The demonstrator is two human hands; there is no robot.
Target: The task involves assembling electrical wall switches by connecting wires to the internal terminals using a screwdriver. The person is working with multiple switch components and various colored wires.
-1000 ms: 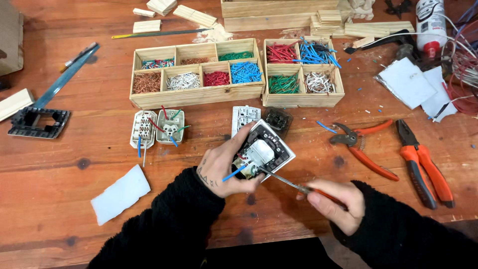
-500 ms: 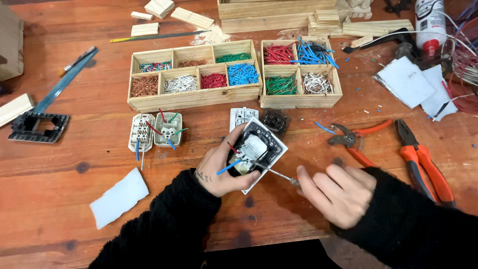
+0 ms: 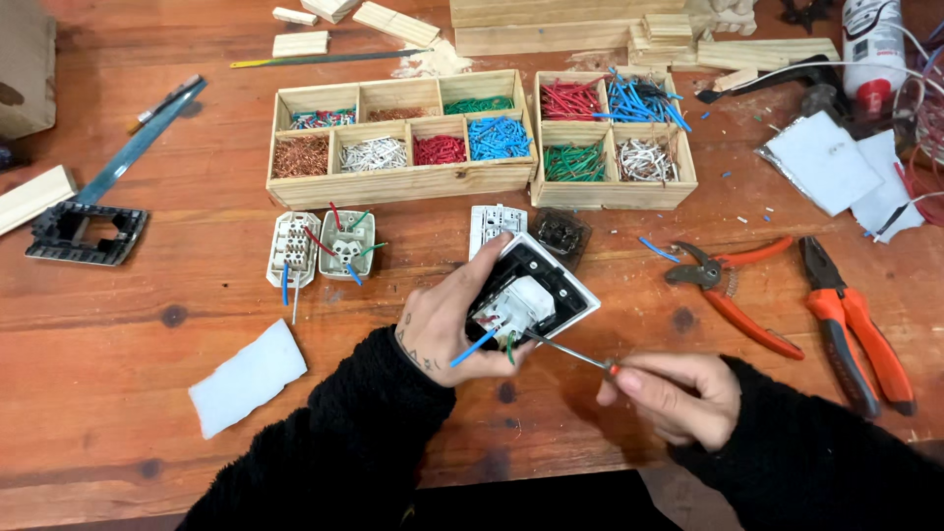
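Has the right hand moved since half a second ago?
Yes. The right hand was open and off the screwdriver; now it grips the handle, tip at the switch module, sitting lower relative to the red pliers.

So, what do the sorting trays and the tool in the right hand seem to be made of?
The sorting trays look like pale unfinished wood: grain and plain cut edges show. The tool in the right hand has a thin grey shiny shaft, probably steel; its handle is mostly hidden, with a red bit showing, maybe plastic.
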